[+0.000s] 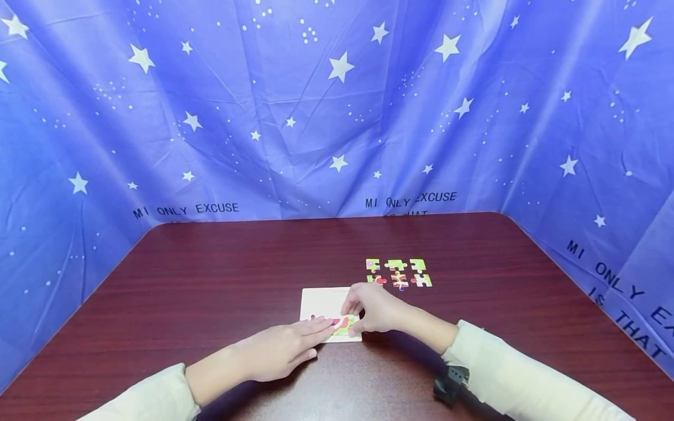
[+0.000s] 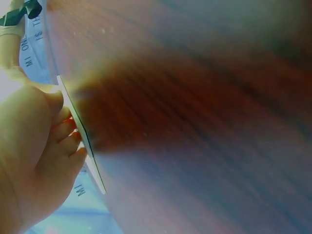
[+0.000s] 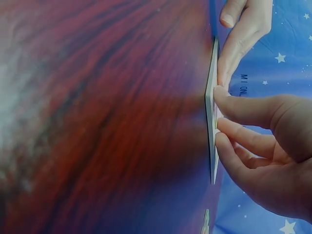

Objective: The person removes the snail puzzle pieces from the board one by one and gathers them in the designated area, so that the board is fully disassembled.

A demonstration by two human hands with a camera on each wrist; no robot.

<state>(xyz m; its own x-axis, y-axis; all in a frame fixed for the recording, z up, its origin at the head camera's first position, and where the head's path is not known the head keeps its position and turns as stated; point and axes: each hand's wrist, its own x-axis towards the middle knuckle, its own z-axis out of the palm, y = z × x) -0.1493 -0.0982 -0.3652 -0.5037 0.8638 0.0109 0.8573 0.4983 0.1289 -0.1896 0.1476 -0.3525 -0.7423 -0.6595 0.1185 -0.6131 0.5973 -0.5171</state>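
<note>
A pale puzzle board (image 1: 320,301) lies on the table in front of the person, with colourful puzzle pieces along its near part. The left hand (image 1: 281,349) rests its straight fingers on the pieces at the lower left. At the board's right side, the right hand (image 1: 376,307) has thumb and fingers curled around a green and red puzzle piece (image 1: 344,323), pinching it at the board's surface. In the right wrist view, the thumb and fingertips of the right hand (image 3: 263,141) touch the top of the board (image 3: 211,112). The fingers hide part of the pieces.
Several loose puzzle pieces (image 1: 396,265) lie in two rows beyond the board, to the right. A dark red wooden table (image 1: 221,263) carries everything. Blue star-patterned cloth (image 1: 295,117) hangs behind and at both sides.
</note>
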